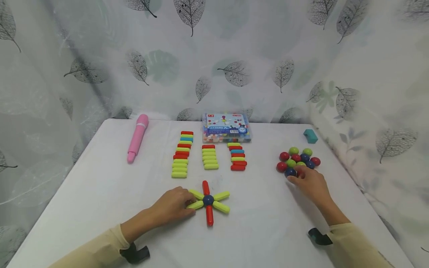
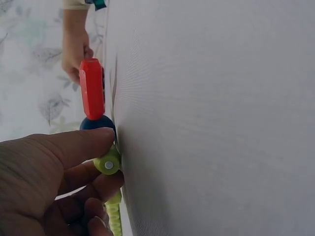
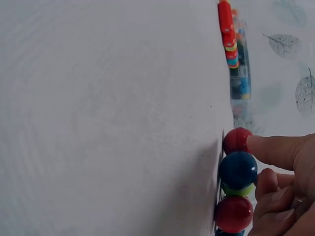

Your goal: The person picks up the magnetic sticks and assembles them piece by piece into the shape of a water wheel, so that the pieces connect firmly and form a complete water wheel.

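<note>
My left hand (image 1: pixel 174 204) pinches a yellow-green magnetic stick (image 2: pixel 108 163) between thumb and fingers. That stick belongs to a flat star of red and yellow-green sticks joined around a dark blue ball (image 1: pixel 208 200), lying on the table. A red stick (image 2: pixel 92 88) of the star points away from the hand in the left wrist view. My right hand (image 1: pixel 311 185) reaches over a cluster of red, green and blue balls, thumb and fingers spread near a blue ball (image 3: pixel 238 170). Its thumb overlaps a red ball (image 3: pixel 236 139), and another red ball (image 3: pixel 233 214) is partly under the fingers.
Three columns of coloured sticks (image 1: pixel 210 158) lie mid-table. Behind them stands a clear-sided box (image 1: pixel 226 128) with a printed lid. A pink cylindrical tool (image 1: pixel 137 138) lies at the back left, a teal block (image 1: pixel 310 136) at the back right. Leaf-patterned curtains surround the white table (image 1: pixel 261 208).
</note>
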Action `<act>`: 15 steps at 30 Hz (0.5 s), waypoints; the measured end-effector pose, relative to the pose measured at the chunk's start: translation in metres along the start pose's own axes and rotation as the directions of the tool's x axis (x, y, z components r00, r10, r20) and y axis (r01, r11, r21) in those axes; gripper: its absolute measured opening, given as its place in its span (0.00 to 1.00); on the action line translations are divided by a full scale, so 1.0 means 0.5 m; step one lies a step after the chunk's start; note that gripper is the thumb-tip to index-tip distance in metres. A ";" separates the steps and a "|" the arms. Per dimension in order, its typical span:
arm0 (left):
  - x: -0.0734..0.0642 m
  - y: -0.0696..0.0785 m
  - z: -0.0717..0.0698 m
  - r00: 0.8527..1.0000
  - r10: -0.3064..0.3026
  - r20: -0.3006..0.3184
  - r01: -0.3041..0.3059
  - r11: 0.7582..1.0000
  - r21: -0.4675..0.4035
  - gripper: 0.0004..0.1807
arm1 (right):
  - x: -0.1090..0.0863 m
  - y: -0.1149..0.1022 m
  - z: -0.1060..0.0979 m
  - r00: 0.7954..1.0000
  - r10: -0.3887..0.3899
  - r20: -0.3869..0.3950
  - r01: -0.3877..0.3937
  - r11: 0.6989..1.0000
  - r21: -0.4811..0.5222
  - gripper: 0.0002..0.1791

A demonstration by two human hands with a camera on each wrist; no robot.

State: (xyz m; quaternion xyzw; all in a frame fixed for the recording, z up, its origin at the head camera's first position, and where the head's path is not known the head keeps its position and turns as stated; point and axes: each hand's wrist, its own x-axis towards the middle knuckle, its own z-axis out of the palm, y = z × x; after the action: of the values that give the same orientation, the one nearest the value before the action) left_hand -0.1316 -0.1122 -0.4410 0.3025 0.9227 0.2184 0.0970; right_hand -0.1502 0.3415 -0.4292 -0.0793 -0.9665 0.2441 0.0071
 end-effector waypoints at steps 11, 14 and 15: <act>0.000 -0.009 0.001 1.000 0.016 -0.007 -0.016 1.000 0.009 0.17 | 0.014 0.006 0.019 0.997 0.023 -0.070 -0.023 1.000 -0.007 0.28; 0.001 -0.010 0.003 1.000 0.019 -0.009 -0.019 1.000 0.011 0.17 | 0.015 0.016 0.016 0.994 0.077 -0.075 -0.072 0.995 0.062 0.30; 0.001 -0.010 0.004 1.000 0.020 -0.010 -0.020 1.000 0.013 0.17 | 0.015 0.022 0.012 0.992 0.095 -0.084 -0.087 0.992 0.095 0.31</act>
State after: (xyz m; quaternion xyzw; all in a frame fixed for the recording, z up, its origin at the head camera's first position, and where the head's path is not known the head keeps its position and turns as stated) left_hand -0.1340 -0.1152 -0.4452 0.3112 0.9215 0.2151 0.0882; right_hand -0.1563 0.3495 -0.4399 -0.1337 -0.9484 0.2842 0.0424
